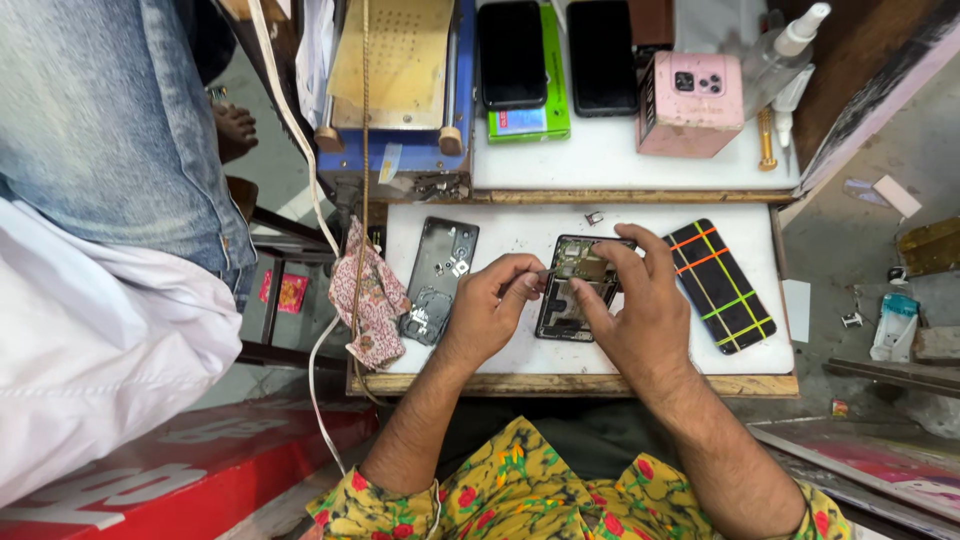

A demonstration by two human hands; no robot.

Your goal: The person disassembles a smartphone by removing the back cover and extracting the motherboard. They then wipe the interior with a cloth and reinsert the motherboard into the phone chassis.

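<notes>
A small white worktop (640, 350) with a wooden front edge sits in a cramped repair stall, with a second white shelf (620, 160) just behind it. One opened smartphone (572, 300) lies near the middle of the worktop, back cover off and its innards showing. The left hand (487, 305) has its fingers pinched together on a thin metal tool (533, 275), probably tweezers, whose tip reaches the upper part of the phone. The right hand (630, 305) rests over the phone's right side, thumb and forefinger closed on its top edge and the other fingers bent down along its flank.

Just left of the left hand lies one dark detached phone frame (440, 280) with a few tiny loose parts on it. Just right of the right hand lies one black phone cover (718, 285) crossed by orange, yellow and green lines. One small metal piece (594, 217) lies alone above the phone. A patterned cloth (368, 300) hangs off the worktop's left edge.

On the rear shelf are two dark-screened phones (511, 52), one of them lying on a green box (545, 122), one pink phone box (692, 103) and one clear spray bottle (780, 55). At far left stands another person in blue jeans (120, 120).
</notes>
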